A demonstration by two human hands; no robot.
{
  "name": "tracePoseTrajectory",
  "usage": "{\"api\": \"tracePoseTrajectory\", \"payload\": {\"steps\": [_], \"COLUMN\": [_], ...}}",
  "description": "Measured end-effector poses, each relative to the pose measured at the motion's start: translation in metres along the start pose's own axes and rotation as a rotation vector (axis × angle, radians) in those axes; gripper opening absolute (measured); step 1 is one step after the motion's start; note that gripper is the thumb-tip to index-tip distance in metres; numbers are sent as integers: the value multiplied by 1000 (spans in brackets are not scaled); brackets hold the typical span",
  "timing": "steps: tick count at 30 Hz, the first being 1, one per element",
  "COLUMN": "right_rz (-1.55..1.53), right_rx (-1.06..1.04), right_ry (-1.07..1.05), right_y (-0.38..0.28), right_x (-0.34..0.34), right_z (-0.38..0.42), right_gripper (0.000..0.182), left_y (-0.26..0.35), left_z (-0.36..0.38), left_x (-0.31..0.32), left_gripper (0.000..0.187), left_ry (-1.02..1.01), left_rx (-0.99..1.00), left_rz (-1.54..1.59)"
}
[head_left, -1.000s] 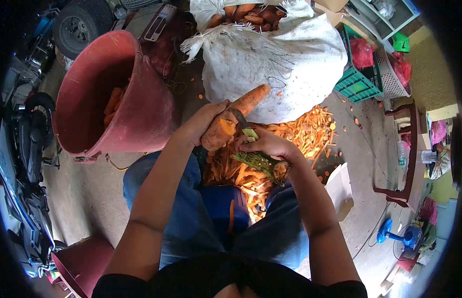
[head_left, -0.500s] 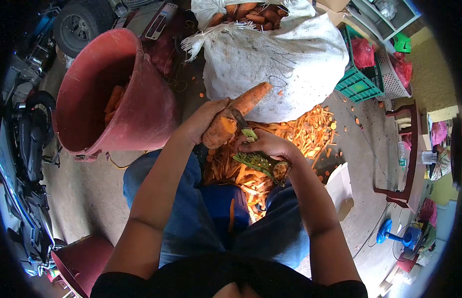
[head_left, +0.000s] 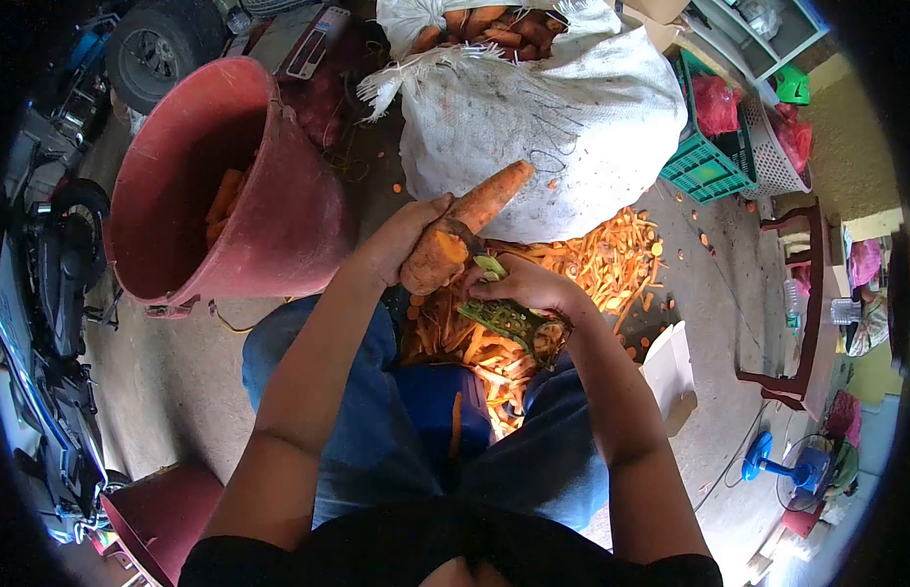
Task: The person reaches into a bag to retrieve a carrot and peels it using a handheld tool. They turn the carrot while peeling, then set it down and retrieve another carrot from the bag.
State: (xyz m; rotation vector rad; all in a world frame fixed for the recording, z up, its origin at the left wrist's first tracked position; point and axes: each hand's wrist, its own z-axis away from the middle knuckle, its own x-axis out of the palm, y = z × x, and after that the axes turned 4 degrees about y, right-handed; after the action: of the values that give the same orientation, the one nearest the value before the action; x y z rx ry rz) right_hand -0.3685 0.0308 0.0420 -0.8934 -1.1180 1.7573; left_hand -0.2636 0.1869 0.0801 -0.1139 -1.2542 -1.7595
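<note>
My left hand [head_left: 406, 235] is closed around two carrots in front of me. The longer carrot [head_left: 494, 193] points up and to the right, its skin still brownish. Below it is a thick carrot [head_left: 435, 259] with a bright orange cut end. My right hand [head_left: 528, 286] grips a tool with a yellow-green handle [head_left: 490, 266], its dark end right at the carrots; I cannot tell if it is a knife or a peeler. A green and brown patterned piece [head_left: 509, 323] hangs beneath the right palm and wrist. Orange peelings [head_left: 611, 259] lie heaped below both hands.
A large red tub [head_left: 308, 215] with carrots inside stands at left. White sacks [head_left: 543, 127], one showing carrots, lie ahead. A blue object [head_left: 430, 391] sits between my knees. Green crate [head_left: 704, 171], blue fan [head_left: 807, 472] and wooden frame [head_left: 812, 303] are at right; a motorcycle [head_left: 44, 342] stands far left.
Almost nothing has moved. The tool's dark end has shifted slightly by the carrots, and less of it shows; both hands keep their grip.
</note>
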Motion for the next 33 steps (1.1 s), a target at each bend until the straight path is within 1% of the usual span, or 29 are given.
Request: {"api": "tracePoseTrajectory", "payload": {"steps": [3,7,9,12,13,15,18,22,24,28,30,31,33], "right_rz": [8,3,-34,-23,-23,-7,6,-4,-15,-57,68,68,-107], "right_rx": [-24,-11,-2,42,41,58,33,45,30,39,94,94,9], "right_ry": [35,13,32,36,35,75,47,49,46,49,109,110,34], "right_y": [0,1,0,-2,0,4,4,-1,0,1,16,14,7], "right_x": [1,2,3,3,3,3,2,3,3,4,5,5,8], "right_z": [0,0,1,2,1,0,0,1,0,-1,-5,-4,-2], "right_gripper": [24,25,26,27,27,28,28,28,28,28,26,26,25], "left_y": [1,0,2,2,2,1,-1,-1,0,-1,0,-1,-3], "left_z": [2,0,3,2,1,1,0,-1,0,0,1,0,-2], "left_x": [2,-2,0,-2,-2,-1,-2,-5,-2,-2,1,0,-1], "left_gripper": [43,44,35,34,34,42,42,41,41,42,42,42,42], "left_ry": [1,-3,-25,-21,-20,-3,-17,-63,-15,-12,36,35,-2], "left_rx": [17,-6,-14,-67,-65,-32,-2,-20,-2,-16,-5,-6,-2], "left_rz": [2,20,-18,24,23,25,10,31,0,18,-8,-8,12]}}
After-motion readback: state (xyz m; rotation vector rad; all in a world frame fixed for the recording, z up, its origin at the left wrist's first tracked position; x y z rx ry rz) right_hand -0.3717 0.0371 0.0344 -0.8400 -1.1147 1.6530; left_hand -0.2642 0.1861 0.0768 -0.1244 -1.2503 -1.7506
